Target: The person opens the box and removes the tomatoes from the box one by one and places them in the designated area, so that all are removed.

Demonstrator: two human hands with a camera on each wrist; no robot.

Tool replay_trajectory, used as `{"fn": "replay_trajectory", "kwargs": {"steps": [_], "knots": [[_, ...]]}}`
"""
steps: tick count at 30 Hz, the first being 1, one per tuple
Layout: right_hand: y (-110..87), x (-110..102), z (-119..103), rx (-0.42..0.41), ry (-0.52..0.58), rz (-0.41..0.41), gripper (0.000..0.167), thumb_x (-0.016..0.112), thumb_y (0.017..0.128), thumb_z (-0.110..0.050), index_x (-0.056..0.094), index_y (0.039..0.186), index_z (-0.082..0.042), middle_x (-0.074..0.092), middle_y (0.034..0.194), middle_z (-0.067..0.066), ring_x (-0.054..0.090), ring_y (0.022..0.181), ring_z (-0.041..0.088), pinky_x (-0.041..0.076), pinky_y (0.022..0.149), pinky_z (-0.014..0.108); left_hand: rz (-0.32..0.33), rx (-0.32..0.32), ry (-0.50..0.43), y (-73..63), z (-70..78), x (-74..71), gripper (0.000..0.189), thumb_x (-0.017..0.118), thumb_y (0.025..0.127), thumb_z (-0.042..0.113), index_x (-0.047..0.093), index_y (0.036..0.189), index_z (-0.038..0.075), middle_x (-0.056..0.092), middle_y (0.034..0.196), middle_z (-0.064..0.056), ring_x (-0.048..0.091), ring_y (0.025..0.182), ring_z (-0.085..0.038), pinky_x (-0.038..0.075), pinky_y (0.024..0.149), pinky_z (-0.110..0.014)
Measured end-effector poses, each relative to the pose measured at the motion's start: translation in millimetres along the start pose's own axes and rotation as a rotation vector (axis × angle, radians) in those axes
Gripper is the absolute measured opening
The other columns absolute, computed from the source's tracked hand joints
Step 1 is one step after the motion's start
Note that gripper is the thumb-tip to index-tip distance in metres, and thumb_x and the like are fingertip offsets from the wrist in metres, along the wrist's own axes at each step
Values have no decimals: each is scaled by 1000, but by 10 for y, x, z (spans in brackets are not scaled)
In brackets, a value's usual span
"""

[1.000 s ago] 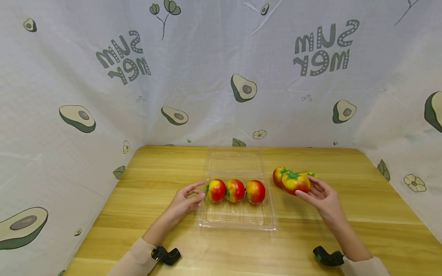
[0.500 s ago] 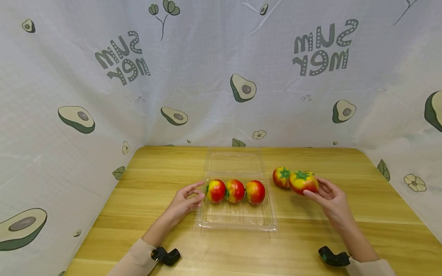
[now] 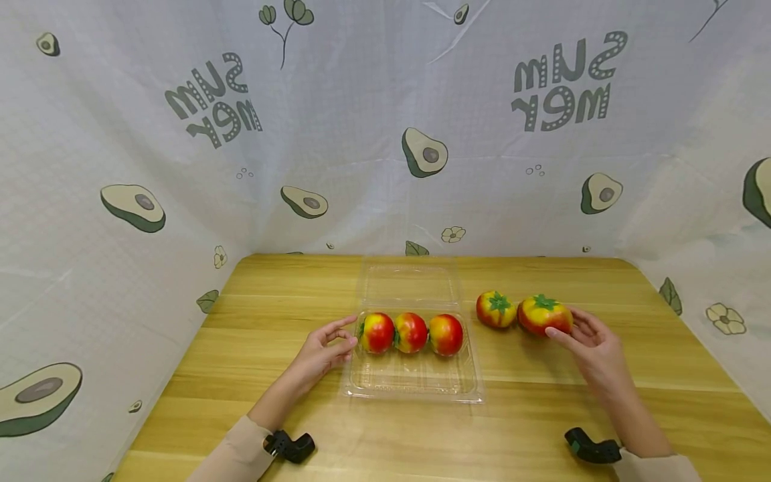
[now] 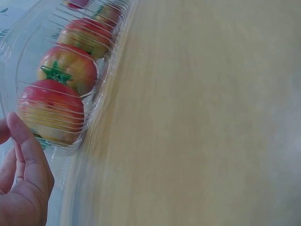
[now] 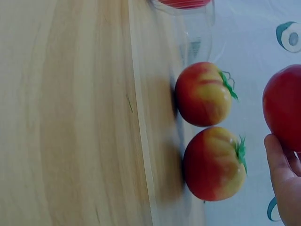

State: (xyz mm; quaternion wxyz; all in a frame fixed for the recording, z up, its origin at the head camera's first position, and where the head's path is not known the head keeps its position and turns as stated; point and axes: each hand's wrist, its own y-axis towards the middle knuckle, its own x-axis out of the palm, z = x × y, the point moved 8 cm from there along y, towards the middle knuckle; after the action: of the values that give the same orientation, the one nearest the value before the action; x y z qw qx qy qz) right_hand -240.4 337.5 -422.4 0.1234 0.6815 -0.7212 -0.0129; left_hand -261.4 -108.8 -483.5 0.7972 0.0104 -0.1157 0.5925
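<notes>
My right hand grips a red-and-yellow tomato with a green leafy top, right of the container. In the right wrist view the held tomato is raised off the table, apart from two others. One loose tomato lies to its left in the head view; the other is hidden there, but this second tomato shows in the right wrist view. My left hand touches the left edge of the clear plastic container with thumb and fingertips. Three tomatoes sit in a row along the container's far side.
The container's clear lid lies folded back behind it. All this stands on a wooden table. A white curtain printed with avocados surrounds the table's back and sides. Black wrist devices sit on both forearms.
My right hand has moved to the right with the held tomato, away from the container. The left loose tomato is now fully uncovered. My left hand and the container have stayed put.
</notes>
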Motion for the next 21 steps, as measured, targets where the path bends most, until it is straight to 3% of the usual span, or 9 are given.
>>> {"fn": "replay_trajectory", "kwargs": {"steps": [7, 14, 21], "knots": [[6, -93, -9, 0, 107, 23, 41, 62, 93, 11, 64, 120, -20, 64, 118, -11, 62, 106, -2, 52, 83, 13, 2, -2, 6, -3, 7, 3, 58, 66, 96, 4, 43, 149, 3, 55, 103, -6, 58, 75, -11, 55, 69, -19], [28, -207, -18, 28, 146, 70, 40, 62, 94, 8, 58, 124, -20, 60, 120, -10, 59, 107, -2, 52, 83, 13, 5, -3, -5, 0, 11, 6, 58, 66, 96, 3, 44, 149, 3, 55, 103, -6, 58, 76, -10, 55, 69, -19], [86, -277, -74, -14, 211, 66, 37, 61, 93, 11, 64, 119, -15, 64, 116, -5, 62, 104, 3, 53, 83, 16, 9, -7, -7, 6, 2, 3, 58, 67, 95, 4, 44, 149, 3, 55, 104, -6, 58, 75, -10, 55, 69, -19]]}}
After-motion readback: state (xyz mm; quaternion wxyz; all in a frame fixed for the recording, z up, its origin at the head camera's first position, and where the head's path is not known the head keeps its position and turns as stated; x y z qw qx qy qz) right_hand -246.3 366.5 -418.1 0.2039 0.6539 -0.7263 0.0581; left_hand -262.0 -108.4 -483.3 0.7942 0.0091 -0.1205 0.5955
